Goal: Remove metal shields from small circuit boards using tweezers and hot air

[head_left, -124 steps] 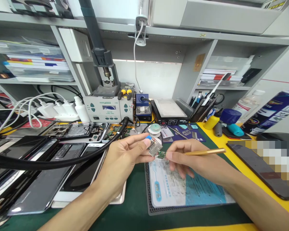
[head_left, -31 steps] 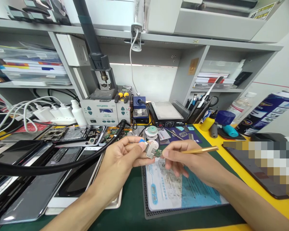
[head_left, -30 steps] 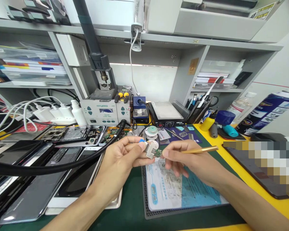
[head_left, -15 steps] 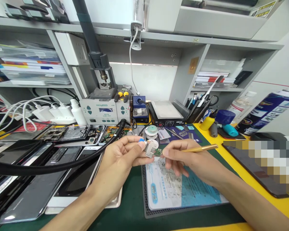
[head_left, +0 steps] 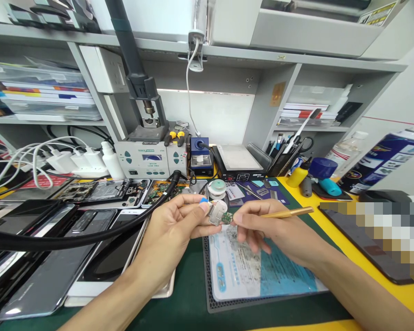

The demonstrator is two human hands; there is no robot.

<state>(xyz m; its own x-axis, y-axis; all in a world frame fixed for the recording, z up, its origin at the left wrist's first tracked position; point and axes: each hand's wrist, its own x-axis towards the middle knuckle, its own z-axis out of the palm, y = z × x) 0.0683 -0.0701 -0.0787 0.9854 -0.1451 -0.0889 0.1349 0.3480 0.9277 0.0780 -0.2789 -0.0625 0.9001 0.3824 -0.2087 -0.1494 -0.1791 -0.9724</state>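
Between the thumb and fingers of my left hand (head_left: pixel 181 218) is a small circuit board (head_left: pixel 227 217), green at its right end with silver metal plates. A blue tab (head_left: pixel 203 200) shows beside my thumb. My right hand (head_left: pixel 262 225) grips a slim gold-coloured pen-like tool (head_left: pixel 290 213), whose back end points right. Its working tip is hidden or too small to make out, and the fingertips are close to the board's green end. Both hands are above a blue and white printed mat (head_left: pixel 238 271).
Several phones and phone parts (head_left: pixel 55 257) lie at left, crossed by a thick black hose (head_left: pixel 89 242). Behind stand a hot-air station (head_left: pixel 152 158), a soldering iron stand (head_left: pixel 200 154) and a flat heating plate (head_left: pixel 241 158). Bottles (head_left: pixel 382 158) and a dark tablet-like slab (head_left: pixel 359 239) are at right.
The circuit board has tilted very slightly in my left hand. Both hands stay in almost the same place, and the gold tool is held as before.
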